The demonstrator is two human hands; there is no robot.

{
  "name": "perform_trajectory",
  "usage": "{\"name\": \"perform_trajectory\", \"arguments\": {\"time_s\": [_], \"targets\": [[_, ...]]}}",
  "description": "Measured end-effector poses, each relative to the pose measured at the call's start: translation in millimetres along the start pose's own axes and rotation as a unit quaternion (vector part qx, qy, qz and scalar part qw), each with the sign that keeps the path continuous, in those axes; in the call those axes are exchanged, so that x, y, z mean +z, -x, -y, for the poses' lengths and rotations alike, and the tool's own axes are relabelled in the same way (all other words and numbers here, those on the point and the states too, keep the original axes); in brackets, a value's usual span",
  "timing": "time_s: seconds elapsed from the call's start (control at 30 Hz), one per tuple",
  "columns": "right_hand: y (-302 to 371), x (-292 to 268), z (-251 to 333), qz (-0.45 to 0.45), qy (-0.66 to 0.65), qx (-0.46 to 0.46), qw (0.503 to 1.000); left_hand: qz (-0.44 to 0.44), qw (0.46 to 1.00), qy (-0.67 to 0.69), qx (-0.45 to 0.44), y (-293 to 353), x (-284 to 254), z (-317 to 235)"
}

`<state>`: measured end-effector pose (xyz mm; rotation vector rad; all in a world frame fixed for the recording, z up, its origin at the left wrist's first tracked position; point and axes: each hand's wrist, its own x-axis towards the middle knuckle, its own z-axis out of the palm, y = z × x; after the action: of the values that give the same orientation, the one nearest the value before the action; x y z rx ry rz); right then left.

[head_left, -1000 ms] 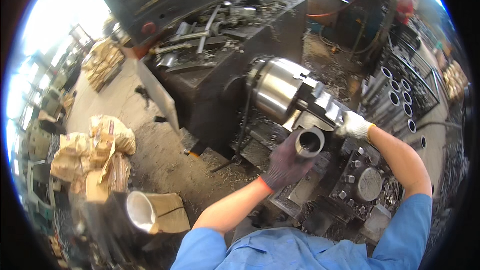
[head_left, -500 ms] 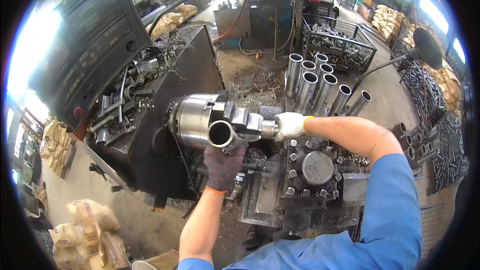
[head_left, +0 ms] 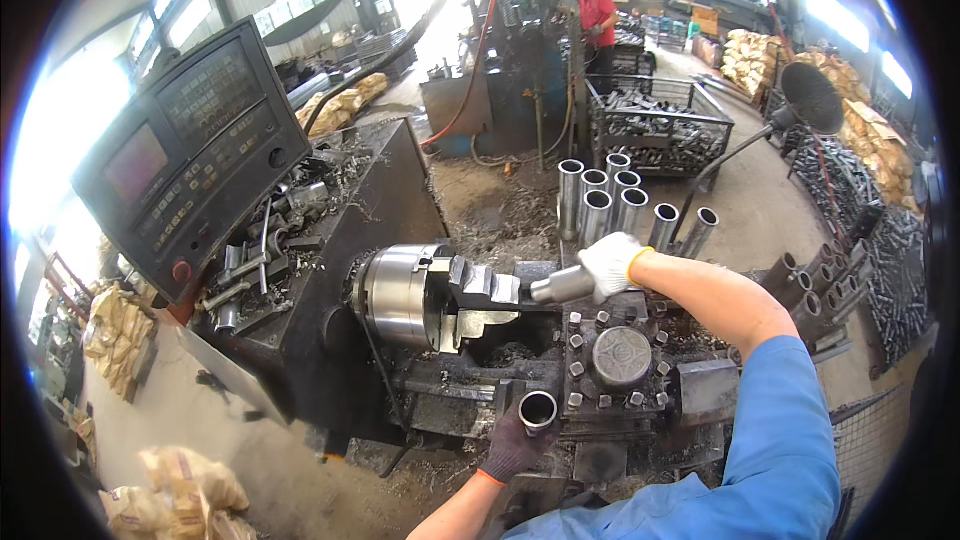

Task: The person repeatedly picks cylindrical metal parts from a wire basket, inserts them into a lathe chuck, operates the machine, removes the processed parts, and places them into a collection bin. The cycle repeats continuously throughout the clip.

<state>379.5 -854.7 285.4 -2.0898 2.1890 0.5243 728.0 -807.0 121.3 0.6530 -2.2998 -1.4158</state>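
My right hand (head_left: 612, 262) grips a steel tube (head_left: 563, 286) just off the lathe chuck (head_left: 400, 295), my left hand (head_left: 515, 443) wraps another tube (head_left: 538, 410) low; I'd line it square with the jaws.

- Right hand (head_left: 612, 262) in a white knit glove grips a short shiny steel tube (head_left: 562, 285), held just off the jaws of the big silver lathe chuck (head_left: 400, 295).
- Left hand (head_left: 512, 445) in a dark glove holds another grey steel tube (head_left: 538, 410) down low, open end up, beside the black bolted tool post (head_left: 620, 358).
- Upright steel pipes (head_left: 610, 195) stand behind.
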Motion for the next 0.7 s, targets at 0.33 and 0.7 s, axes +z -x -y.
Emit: {"name": "perform_trajectory", "arguments": {"time_s": [0.33,0.7], "targets": [[211.6,-65.2,159.7,-0.155,-0.359,0.17,0.904,-0.132,0.966,0.179,0.134,63.5,-69.5,-70.3],[193.8,144.4,314.6,0.188,-0.637,0.181,0.725,-0.09,0.796,0.53,-0.279,89.4,-51.2,-34.4]]}}
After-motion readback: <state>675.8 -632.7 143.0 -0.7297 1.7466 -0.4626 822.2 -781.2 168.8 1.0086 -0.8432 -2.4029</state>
